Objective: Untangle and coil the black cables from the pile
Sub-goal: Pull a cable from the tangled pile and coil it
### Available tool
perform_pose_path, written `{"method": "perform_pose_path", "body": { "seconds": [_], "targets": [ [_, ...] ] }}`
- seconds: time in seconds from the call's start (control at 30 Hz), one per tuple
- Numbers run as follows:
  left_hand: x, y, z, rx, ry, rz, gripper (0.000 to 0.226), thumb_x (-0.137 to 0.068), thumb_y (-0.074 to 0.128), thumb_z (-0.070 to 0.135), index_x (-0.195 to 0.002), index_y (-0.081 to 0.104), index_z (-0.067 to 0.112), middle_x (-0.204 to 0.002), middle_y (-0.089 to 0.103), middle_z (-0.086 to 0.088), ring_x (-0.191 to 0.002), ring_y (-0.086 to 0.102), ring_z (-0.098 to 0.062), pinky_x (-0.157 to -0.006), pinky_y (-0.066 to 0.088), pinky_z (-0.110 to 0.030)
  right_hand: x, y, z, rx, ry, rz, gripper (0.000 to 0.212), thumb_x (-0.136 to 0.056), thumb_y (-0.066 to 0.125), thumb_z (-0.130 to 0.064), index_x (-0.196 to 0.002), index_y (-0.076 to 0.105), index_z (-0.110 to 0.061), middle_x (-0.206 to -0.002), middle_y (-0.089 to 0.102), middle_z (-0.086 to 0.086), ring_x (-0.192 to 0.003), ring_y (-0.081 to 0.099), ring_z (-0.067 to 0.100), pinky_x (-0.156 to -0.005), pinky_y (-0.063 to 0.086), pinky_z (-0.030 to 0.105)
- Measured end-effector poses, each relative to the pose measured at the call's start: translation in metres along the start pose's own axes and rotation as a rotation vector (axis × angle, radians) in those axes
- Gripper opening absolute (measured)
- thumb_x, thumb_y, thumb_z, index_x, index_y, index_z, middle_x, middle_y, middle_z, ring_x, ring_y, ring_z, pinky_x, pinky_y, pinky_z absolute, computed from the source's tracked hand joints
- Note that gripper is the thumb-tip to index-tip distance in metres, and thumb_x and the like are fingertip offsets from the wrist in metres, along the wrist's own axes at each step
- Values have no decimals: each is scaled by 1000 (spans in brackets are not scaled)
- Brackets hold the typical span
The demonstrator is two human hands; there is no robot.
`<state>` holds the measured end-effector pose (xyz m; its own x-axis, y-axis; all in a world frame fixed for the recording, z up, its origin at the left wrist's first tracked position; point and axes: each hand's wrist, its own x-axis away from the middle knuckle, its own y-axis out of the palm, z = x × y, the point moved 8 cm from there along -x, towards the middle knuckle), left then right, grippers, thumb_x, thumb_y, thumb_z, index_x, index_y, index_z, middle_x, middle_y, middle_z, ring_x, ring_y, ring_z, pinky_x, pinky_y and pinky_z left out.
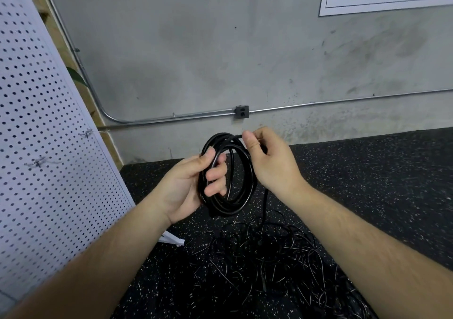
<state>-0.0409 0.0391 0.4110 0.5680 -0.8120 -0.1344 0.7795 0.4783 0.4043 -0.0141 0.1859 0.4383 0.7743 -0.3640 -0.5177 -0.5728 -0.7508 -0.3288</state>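
Gripping coil [241, 200]: left hand [196, 184] fingers [217, 175] curled through.

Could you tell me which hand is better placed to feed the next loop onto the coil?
Probably the right hand: it pinches the loose cable at the top of the coil, while the left hand grips it.

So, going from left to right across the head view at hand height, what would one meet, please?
white pegboard → left hand, gripping the coil → black cable coil → right hand, pinching the coil's top strand.
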Motion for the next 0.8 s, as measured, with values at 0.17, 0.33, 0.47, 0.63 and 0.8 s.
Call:
{"method": "perform_pose_path", "body": {
  "seconds": [0.17,0.33,0.47,0.63,0.8],
  "targets": [
    [0,-7,18,126,90,84,21,-103,45,29,-91,55,14,-61,38,11,-44,37,-4,-60,49,-24,11,11,18,-206,171,-77,31,-105,47,-45,-90,50,-18,-71,51,-2,-59,49,5,-65,52,26],
    [1,-28,44,331,200,111,23,-105,39,31,-93,53,17,-62,40,11,-45,40,-3,-72,55,-24,55,49,55,-207,302,-545,49,-103,31,-58,-101,55,-16,-75,61,-3,-74,67,15,-89,56,40],
    [11,-57,69,356,317,212,27,-109,35,30,-92,52,18,-64,40,12,-48,40,-2,-72,54,-24,91,64,83,36,300,-738,48,-104,27,-57,-101,57,-19,-82,66,-5,-80,62,5,-88,51,32],
    [18,-87,73,346,365,370,22,-107,43,30,-92,53,18,-67,40,13,-52,40,-4,-76,51,-27,95,60,94,94,289,-733,15,-108,33,-42,-108,42,-30,-98,71,-1,-73,60,6,-69,52,29],
    [20,-97,75,266,416,456,19,-107,41,27,-94,51,18,-67,44,12,-55,42,-6,-77,54,-28,81,50,72,36,217,-483,12,-108,40,-31,-97,40,-25,-81,64,8,-57,54,7,-55,47,30]
  ]
}}
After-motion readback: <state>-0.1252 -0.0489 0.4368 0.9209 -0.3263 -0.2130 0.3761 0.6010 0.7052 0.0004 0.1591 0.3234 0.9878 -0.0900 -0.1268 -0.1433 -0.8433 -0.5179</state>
